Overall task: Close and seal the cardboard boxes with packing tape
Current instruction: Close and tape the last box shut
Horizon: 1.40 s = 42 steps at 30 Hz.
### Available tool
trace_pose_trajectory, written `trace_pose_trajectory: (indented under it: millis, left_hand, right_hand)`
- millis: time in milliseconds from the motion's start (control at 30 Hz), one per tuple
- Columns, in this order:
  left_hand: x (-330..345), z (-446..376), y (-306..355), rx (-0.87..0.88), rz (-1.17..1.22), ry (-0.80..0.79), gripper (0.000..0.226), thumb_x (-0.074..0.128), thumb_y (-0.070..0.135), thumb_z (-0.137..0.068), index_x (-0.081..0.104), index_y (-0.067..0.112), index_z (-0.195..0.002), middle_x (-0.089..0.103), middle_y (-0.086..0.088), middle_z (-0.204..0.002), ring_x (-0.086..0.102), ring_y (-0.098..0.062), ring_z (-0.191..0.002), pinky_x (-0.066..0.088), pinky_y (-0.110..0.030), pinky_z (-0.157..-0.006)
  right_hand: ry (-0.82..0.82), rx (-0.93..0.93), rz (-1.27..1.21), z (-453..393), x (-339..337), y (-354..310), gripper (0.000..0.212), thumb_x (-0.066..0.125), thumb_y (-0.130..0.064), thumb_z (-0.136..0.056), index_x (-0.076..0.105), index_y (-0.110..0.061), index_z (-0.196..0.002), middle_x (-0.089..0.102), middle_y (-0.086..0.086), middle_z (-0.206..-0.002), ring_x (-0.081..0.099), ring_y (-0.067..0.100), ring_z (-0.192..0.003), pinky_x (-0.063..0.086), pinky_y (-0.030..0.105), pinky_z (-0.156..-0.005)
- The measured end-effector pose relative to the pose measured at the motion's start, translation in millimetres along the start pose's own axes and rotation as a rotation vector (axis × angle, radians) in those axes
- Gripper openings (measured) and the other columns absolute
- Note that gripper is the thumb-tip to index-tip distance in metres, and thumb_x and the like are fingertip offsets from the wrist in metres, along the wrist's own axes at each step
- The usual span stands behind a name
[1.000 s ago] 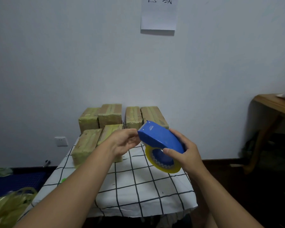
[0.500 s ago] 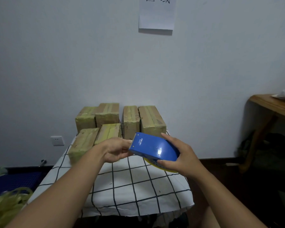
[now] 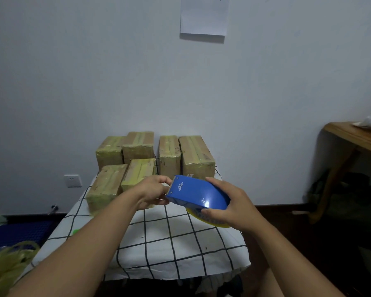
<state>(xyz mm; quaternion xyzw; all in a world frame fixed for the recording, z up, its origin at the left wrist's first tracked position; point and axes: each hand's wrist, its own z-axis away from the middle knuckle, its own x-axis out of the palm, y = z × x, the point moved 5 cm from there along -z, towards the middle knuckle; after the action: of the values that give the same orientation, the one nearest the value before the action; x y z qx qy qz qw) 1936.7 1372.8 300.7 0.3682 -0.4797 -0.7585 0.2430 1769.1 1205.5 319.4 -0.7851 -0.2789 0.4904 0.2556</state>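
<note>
A blue tape dispenser [image 3: 196, 193] with a yellow tape roll [image 3: 204, 218] under it hangs above the checked tablecloth [image 3: 169, 239]. My right hand [image 3: 229, 203] grips its rear end and the roll. My left hand [image 3: 153, 190] pinches at the dispenser's front edge, fingers curled. Several cardboard boxes [image 3: 195, 155], wrapped in yellowish tape, stand closed at the far end of the table; two of them [image 3: 107, 183] lie closer on the left, partly behind my left hand.
A wooden table [image 3: 356, 137] with a white bag stands at the right. Yellow-green plastic bags [image 3: 7, 264] lie at the lower left beside a dark blue crate [image 3: 15, 231]. A wall socket [image 3: 72, 180] and a paper sheet [image 3: 204, 16] are on the wall.
The dispenser has come down and tilted flatter, its roll now facing the table. Both hands moved down with it and kept their hold.
</note>
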Motion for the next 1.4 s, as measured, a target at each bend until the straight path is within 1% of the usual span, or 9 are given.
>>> trace_pose_trajectory:
  millis: [167,333,467,667,767,933,1067,1167,1400]
  left_hand:
    - [-7.5,-3.8,2.8,0.101,-0.270,0.035,0.012,0.054,-0.002,-0.093,0.064,0.000,-0.097,0.066,-0.016,-0.087,0.060,-0.018,-0.070,0.050,-0.023,-0.056]
    - [-36.6,-7.1,1.9,0.126,-0.401,0.166,0.011,0.062,0.011,-0.093,0.064,0.012,-0.083,0.065,-0.009,-0.078,0.056,-0.017,-0.067,0.050,-0.031,-0.070]
    - [-74.9,-5.4,2.0,0.107,-0.473,0.306,0.007,0.066,0.016,-0.091,0.065,0.012,-0.086,0.064,-0.003,-0.085,0.060,-0.021,-0.083,0.044,-0.029,-0.070]
    - [-69.1,0.0,35.6,0.198,-0.623,0.424,0.023,0.069,0.025,-0.091,0.064,0.012,-0.108,0.063,-0.006,-0.106,0.061,-0.023,-0.095,0.047,-0.032,-0.078]
    - [-61.4,6.4,53.8,0.257,-0.690,0.455,0.017,0.067,0.027,-0.092,0.066,0.009,-0.092,0.066,-0.003,-0.092,0.062,-0.024,-0.092,0.045,-0.033,-0.072]
    - [-39.9,21.2,77.4,0.407,-0.768,0.500,0.012,0.066,0.027,-0.092,0.064,0.018,-0.085,0.065,0.002,-0.086,0.060,-0.022,-0.085,0.051,-0.036,-0.076]
    - [-12.0,36.3,87.3,0.511,-0.779,0.531,0.015,0.062,0.026,-0.094,0.059,0.020,-0.080,0.060,0.004,-0.081,0.057,-0.020,-0.080,0.042,-0.031,-0.065]
    - [12.8,44.7,83.3,0.597,-0.829,0.526,0.020,0.058,0.023,-0.096,0.053,0.022,-0.076,0.058,0.004,-0.082,0.057,-0.021,-0.081,0.041,-0.032,-0.063]
    - [59.9,45.1,57.0,0.685,-0.957,0.470,0.029,0.047,0.023,-0.101,0.057,0.020,-0.127,0.058,0.001,-0.118,0.057,-0.022,-0.103,0.045,-0.034,-0.081]
  right_hand:
    - [-0.036,0.033,0.030,0.9,12.3,4.2,0.076,0.072,-0.064,-0.064,0.047,-0.049,-0.135,0.055,-0.023,-0.123,0.057,0.003,-0.109,0.054,0.032,-0.091]
    - [-0.071,0.075,0.044,3.3,11.7,7.9,0.067,0.072,-0.062,-0.064,0.047,-0.055,-0.126,0.056,-0.024,-0.117,0.057,0.002,-0.105,0.055,0.028,-0.087]
    - [-0.104,0.137,0.084,10.9,2.5,22.4,0.063,0.081,-0.051,-0.072,0.046,-0.055,-0.125,0.053,-0.031,-0.112,0.057,0.003,-0.103,0.054,0.019,-0.079]
    - [-0.181,0.217,0.239,9.1,15.0,26.9,0.078,0.062,-0.064,-0.085,0.033,-0.033,-0.151,0.050,-0.014,-0.127,0.051,0.008,-0.110,0.047,0.028,-0.094]
    - [-0.224,0.267,0.237,9.4,22.1,29.5,0.065,0.046,-0.049,-0.099,0.024,-0.029,-0.156,0.050,-0.006,-0.127,0.049,0.008,-0.110,0.045,0.032,-0.098]
    - [-0.213,0.357,0.227,1.2,29.0,25.9,0.074,0.053,-0.049,-0.097,0.019,-0.024,-0.157,0.051,0.004,-0.137,0.050,0.012,-0.105,0.046,0.025,-0.083]
    - [-0.138,0.536,0.103,-5.8,34.6,32.3,0.059,0.066,-0.055,-0.087,0.050,-0.019,-0.132,0.061,0.003,-0.119,0.060,0.015,-0.095,0.052,0.030,-0.075]
    - [-0.046,0.611,0.013,-10.8,39.5,38.4,0.045,0.070,-0.055,-0.084,0.053,-0.016,-0.100,0.062,0.003,-0.101,0.061,0.019,-0.090,0.052,0.036,-0.076]
    - [0.208,0.579,-0.336,-19.9,54.4,42.7,0.043,0.075,-0.039,-0.086,0.042,-0.028,-0.111,0.068,0.007,-0.103,0.068,0.023,-0.088,0.056,0.040,-0.075]
